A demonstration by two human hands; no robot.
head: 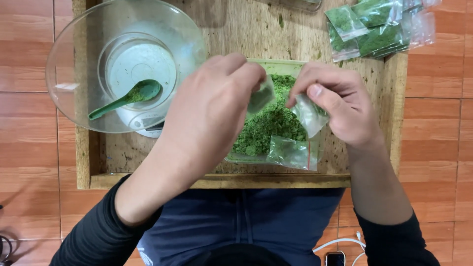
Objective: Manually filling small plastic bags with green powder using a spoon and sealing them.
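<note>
Head view shows the left hand [212,106] at the centre of the frame, fingers bunched and pinching one edge of a small clear plastic bag [308,114]. Just right of it, the right hand [340,106] pinches the bag's other edge between thumb and forefinger, so the bag hangs between the two hands. Directly under both hands sits a shallow clear container [241,158] heaped with green flakes [268,125]. A second, filled bag [293,152] with a red strip lies against the container's lower right corner. All of this rests in a wooden tray [221,181] set on a reddish tiled floor [29,123]. At the upper left of the frame a glass bowl [64,74] stands on a white scale, a green spoon [125,98] lying inside it. At the upper right, a pile of filled bags [374,29] lies on the tray.
</note>
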